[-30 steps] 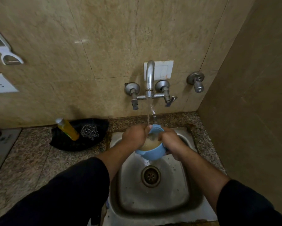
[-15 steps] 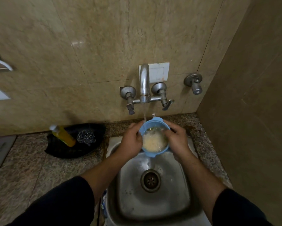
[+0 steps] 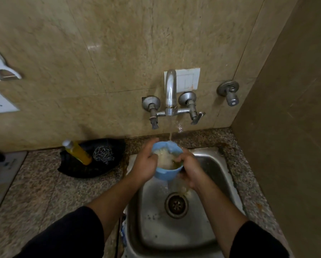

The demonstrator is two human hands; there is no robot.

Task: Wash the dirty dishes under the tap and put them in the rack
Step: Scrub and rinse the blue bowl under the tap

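A light blue bowl [image 3: 166,173] hangs over the steel sink [image 3: 217,172], held from both sides. My left hand [image 3: 144,164] grips its left wall and my right hand [image 3: 190,169] grips the right rim, fingers reaching inside. The bowl is tilted toward me and holds cloudy, foamy water. A thin stream runs from the wall tap [image 3: 170,92] into the bowl's far rim. Water spills from the bowl's lower edge toward the drain [image 3: 176,204]. No rack is in view.
On the granite counter left of the sink lies a black tray [image 3: 78,168] with a yellow soap bottle [image 3: 78,152] and a steel scrubber [image 3: 103,154]. A second valve [image 3: 229,93] sticks out of the wall at the right. A side wall stands close on the right.
The bowl has tipped further toward me and water now pours out of it into the sink. My right hand's fingers have moved inside the rim. The hands stay under the tap.
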